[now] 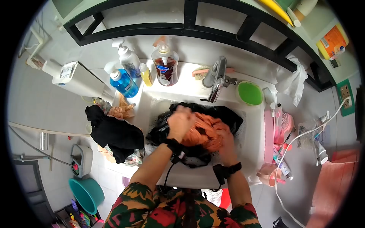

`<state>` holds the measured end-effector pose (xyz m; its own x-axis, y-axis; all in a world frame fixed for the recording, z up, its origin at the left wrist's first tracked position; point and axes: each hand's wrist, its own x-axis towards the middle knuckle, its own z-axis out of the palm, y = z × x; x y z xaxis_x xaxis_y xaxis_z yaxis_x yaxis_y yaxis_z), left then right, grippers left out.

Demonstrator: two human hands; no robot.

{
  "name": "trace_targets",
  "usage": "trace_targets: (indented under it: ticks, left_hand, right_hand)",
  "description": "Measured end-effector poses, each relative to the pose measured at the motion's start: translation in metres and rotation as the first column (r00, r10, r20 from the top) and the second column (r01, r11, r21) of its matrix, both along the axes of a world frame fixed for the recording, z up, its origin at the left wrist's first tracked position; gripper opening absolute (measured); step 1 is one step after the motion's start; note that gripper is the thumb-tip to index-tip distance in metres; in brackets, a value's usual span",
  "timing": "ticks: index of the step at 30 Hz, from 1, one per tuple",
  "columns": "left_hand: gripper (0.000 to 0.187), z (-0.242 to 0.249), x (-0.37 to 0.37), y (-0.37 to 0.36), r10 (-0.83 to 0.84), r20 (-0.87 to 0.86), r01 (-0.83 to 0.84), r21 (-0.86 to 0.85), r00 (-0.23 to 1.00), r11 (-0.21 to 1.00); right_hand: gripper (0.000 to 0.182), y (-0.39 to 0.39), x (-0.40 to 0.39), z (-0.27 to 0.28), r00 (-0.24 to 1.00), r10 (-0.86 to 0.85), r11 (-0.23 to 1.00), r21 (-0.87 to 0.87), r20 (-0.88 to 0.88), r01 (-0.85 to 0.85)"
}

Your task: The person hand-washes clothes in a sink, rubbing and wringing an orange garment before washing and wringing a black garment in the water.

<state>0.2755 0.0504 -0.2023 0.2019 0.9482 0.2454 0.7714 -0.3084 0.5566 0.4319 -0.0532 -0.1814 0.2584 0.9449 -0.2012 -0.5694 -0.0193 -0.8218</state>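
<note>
In the white sink (254, 125) lies wet black cloth (228, 114) with suds around it. An orange cloth (205, 131) is bunched on top of the black one. My left hand (181, 122) is over the orange cloth's left side, its fingers curled and blurred. At the cloth's right side my right hand (227, 146) touches it, with the fingers partly hidden and smeared. Both wrists wear black bands. The chrome faucet (218, 79) stands behind the cloths.
Several bottles, one with blue liquid (124, 83), stand at the back left. A black garment (114, 133) is piled left of the sink. A green soap dish (249, 93) sits back right. Brushes, a pink cup (267, 174) and a white cable (276, 190) are on the right.
</note>
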Motion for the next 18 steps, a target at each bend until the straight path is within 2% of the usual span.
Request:
trace_targets:
  ticks: [1, 2, 4, 5, 6, 7, 8, 9, 10, 11, 12, 13, 17, 18]
  left_hand:
    - [0.014, 0.005, -0.01, 0.008, 0.16, -0.054, -0.161, 0.002, 0.986, 0.987]
    - [0.014, 0.01, -0.021, 0.012, 0.23, -0.062, -0.238, -0.192, 0.971, 0.952]
    - [0.028, 0.022, -0.032, 0.008, 0.253, -0.248, -0.279, -0.075, 0.935, 0.958]
    - [0.037, 0.018, -0.029, 0.004, 0.181, -0.262, -0.202, -0.056, 0.948, 0.978]
    - [0.047, 0.011, -0.027, -0.001, 0.112, -0.279, -0.128, -0.04, 0.954, 0.991]
    - [0.055, 0.008, -0.025, -0.004, -0.087, -0.288, 0.031, -0.194, 0.954, 0.98]
    - [0.054, -0.001, -0.019, -0.009, -0.182, -0.384, 0.071, -0.287, 0.905, 0.955]
    - [0.053, -0.006, -0.016, -0.013, -0.23, -0.472, 0.087, -0.306, 0.851, 0.948]
    - [0.051, -0.009, -0.014, -0.014, -0.279, -0.551, 0.103, -0.328, 0.787, 0.939]
    - [0.051, -0.012, -0.013, -0.011, -0.283, -0.548, 0.104, -0.334, 0.787, 0.937]
    - [0.049, -0.015, -0.013, -0.007, -0.343, -0.53, 0.113, -0.418, 0.776, 0.901]
    - [0.047, -0.018, -0.013, -0.004, -0.4, -0.507, 0.12, -0.497, 0.764, 0.859]
    - [0.044, -0.065, -0.011, 0.01, -0.422, -0.499, 0.137, -0.51, 0.757, 0.849]
    - [0.042, -0.066, -0.012, 0.012, -0.417, -0.497, 0.161, -0.478, 0.761, 0.863]
  right_hand:
    - [0.031, 0.003, 0.015, 0.003, 0.997, 0.067, 0.995, -0.076, 0.031, -0.065]
    - [0.031, 0.007, 0.02, 0.004, 0.998, 0.054, 0.996, -0.076, 0.025, -0.052]
    - [0.03, 0.017, 0.025, 0.02, 0.908, 0.126, 0.936, -0.351, 0.399, 0.024]
    - [0.039, 0.02, 0.04, -0.028, 0.63, 0.274, 0.936, -0.352, 0.727, -0.002]
    - [0.039, 0.02, 0.036, -0.038, 0.632, 0.268, 0.938, -0.346, 0.727, 0.0]
    - [0.045, 0.02, 0.023, -0.044, 0.416, 0.191, 0.978, -0.207, 0.889, -0.006]
    - [0.051, 0.021, 0.011, -0.05, 0.176, 0.08, 0.996, -0.073, 0.981, -0.05]
    - [0.055, 0.021, 0.002, -0.041, 0.077, 0.233, 0.969, -0.224, 0.97, -0.105]
    - [0.055, 0.023, -0.005, -0.032, 0.077, 0.236, 0.968, -0.227, 0.969, -0.107]
    - [0.052, 0.025, -0.011, -0.024, -0.136, 0.447, 0.874, -0.464, 0.884, -0.144]
    - [0.049, 0.026, -0.013, -0.022, -0.347, 0.606, 0.725, -0.677, 0.715, -0.128]
    - [0.048, 0.025, -0.011, -0.035, -0.361, 0.561, 0.75, -0.642, 0.745, -0.159]
    - [0.049, 0.039, -0.007, -0.065, -0.428, 0.48, 0.788, -0.59, 0.766, -0.173]
    - [0.047, 0.051, -0.005, -0.066, -0.405, 0.564, 0.712, -0.672, 0.72, -0.204]
